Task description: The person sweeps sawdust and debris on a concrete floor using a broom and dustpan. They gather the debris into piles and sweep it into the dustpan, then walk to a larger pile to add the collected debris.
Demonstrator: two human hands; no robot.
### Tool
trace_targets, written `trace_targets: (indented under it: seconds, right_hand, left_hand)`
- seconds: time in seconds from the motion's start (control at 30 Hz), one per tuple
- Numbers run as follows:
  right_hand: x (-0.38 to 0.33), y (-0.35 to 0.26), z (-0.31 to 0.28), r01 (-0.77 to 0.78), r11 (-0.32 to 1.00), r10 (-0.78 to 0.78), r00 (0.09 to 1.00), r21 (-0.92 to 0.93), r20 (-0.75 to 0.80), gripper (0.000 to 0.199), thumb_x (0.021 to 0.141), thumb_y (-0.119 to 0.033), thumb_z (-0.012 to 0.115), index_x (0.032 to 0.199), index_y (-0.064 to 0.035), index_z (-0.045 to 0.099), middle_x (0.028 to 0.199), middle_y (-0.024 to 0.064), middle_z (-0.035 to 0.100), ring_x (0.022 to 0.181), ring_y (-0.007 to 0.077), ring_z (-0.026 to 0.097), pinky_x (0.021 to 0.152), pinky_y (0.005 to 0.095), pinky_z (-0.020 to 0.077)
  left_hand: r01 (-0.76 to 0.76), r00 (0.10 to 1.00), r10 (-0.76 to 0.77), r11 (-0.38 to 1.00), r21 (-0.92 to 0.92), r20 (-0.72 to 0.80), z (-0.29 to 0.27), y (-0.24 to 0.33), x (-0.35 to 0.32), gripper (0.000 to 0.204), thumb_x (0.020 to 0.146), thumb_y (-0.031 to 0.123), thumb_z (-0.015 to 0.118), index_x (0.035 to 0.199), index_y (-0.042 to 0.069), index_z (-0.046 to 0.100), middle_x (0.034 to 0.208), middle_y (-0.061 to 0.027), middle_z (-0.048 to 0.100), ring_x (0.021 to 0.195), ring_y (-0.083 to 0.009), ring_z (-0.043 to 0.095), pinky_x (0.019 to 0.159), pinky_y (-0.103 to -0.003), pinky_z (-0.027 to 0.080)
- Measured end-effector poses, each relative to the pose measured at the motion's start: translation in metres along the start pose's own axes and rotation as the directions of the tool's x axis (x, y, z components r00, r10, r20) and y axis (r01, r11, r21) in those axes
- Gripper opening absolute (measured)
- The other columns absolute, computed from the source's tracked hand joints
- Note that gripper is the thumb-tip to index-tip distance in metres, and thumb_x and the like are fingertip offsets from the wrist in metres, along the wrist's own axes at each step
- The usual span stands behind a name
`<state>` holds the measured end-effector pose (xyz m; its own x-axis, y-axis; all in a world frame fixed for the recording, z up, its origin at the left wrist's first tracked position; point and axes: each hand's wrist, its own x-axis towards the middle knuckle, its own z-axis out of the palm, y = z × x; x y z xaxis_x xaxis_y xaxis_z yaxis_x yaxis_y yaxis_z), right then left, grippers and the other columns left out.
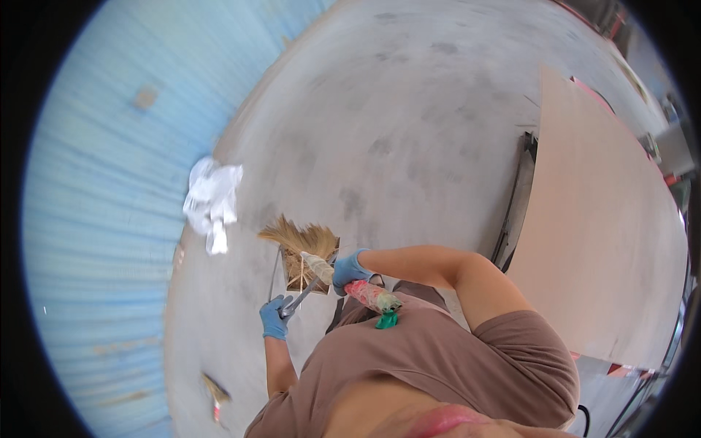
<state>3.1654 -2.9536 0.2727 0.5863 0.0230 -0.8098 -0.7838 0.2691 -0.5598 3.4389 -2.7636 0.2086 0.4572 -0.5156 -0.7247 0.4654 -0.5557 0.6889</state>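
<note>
A blue-gloved right hand of mine (350, 271) is wrapped round the handle of a straw broom (310, 237). Pink and white wrapping covers the handle, and a green piece hangs from its end near my body. The broom's tan bristles fan out over the far part of a dustpan (321, 288). Straw-coloured bits appear to lie in the pan, partly hidden by the broom. Lower and to the left, my left hand (274, 317), also in a blue glove, grips the dustpan's grey metal handle.
A crumpled white bag or cloth (212, 201) lies on the grey floor (409, 146) beside the blue ribbed wall (109, 219). A small brush-like thing (216, 394) is at lower left. On the right stands a large tan board (599, 233), with a dark metal frame (515, 204) along its edge.
</note>
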Motion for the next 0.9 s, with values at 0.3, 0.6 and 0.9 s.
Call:
trace_targets:
  seconds: [0.3, 0.6, 0.9]
  right_hand:
    - [-0.053, -0.030, -0.298, 0.075, 0.949, -0.056, 0.996, 0.307, -0.068, 0.084, 0.073, 0.002, 0.062, 0.139, -0.0269, 0.020, 0.077, 0.0139, 0.057, 0.064, 0.0241, 0.059, 0.055, 0.0400, 0.0523]
    - [-0.166, -0.020, -0.601, 0.192, 0.948, -0.119, 0.954, 0.256, -0.274, 0.025, 0.064, -0.008, 0.072, 0.088, -0.0001, 0.068, 0.079, 0.0105, 0.066, 0.065, 0.0217, 0.063, 0.056, 0.0361, 0.0512]
    - [-0.274, 0.056, -0.887, 0.246, 0.872, -0.042, 0.900, 0.424, -0.434, 0.027, 0.063, -0.011, 0.073, 0.087, 0.0008, 0.069, 0.080, 0.0113, 0.068, 0.065, 0.0223, 0.064, 0.057, 0.0365, 0.0527]
  left_hand:
    - [0.021, 0.976, -0.044, 0.994, 0.108, 0.212, 0.265, 0.184, 0.195, 0.050, 0.082, 0.010, 0.059, 0.127, -0.009, 0.048, 0.111, -0.0275, 0.065, 0.069, -0.0297, 0.065, 0.059, -0.040, 0.055]
    - [-0.066, 0.954, 0.017, 0.986, 0.156, 0.299, 0.576, 0.335, 0.273, 0.053, 0.080, 0.009, 0.059, 0.129, -0.010, 0.047, 0.111, -0.0266, 0.064, 0.075, -0.0308, 0.066, 0.063, -0.039, 0.057]
    - [-0.159, 0.888, -0.005, 0.935, 0.317, 0.460, 0.927, 0.427, 0.389, 0.051, 0.083, 0.016, 0.059, 0.127, -0.008, 0.051, 0.113, -0.0256, 0.066, 0.084, -0.0329, 0.067, 0.071, -0.041, 0.057]
